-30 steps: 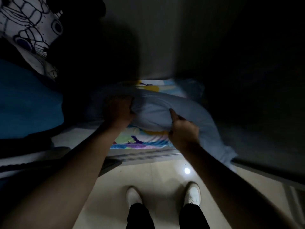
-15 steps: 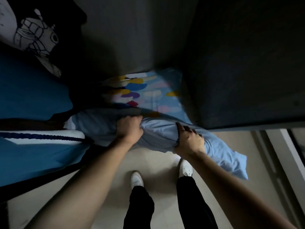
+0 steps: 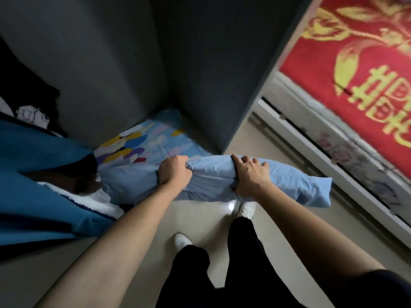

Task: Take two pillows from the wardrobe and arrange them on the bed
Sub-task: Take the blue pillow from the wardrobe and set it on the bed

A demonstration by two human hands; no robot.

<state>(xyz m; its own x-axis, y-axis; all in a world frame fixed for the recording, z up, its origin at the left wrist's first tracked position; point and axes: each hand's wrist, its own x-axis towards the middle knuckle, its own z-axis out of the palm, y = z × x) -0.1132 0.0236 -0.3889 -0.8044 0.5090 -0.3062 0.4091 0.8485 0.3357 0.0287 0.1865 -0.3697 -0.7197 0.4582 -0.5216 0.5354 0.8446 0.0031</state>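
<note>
The pale blue pillow [image 3: 213,181] is held out at the mouth of the wardrobe [image 3: 200,63], its left end close against the hanging clothes, its right end free above the floor [image 3: 278,230]. It is judged light and very soft: the cover is bunched wherever it is gripped and the free end sags. The left hand [image 3: 174,170] is clenched on a gathered fold of the cover near the middle; the right hand [image 3: 250,174] is wrapped over the top edge, fingers spread, grasping the filling beneath. A hold on the body rather than on loose cloth is thought surer, since the cover may slide. A second, patterned pillow [image 3: 144,141] lies behind on the wardrobe bottom. A blue garment [image 3: 44,174] hangs to the left. At the right a red and gold cloth [image 3: 355,74] is seen, presumably on the bed.
</note>
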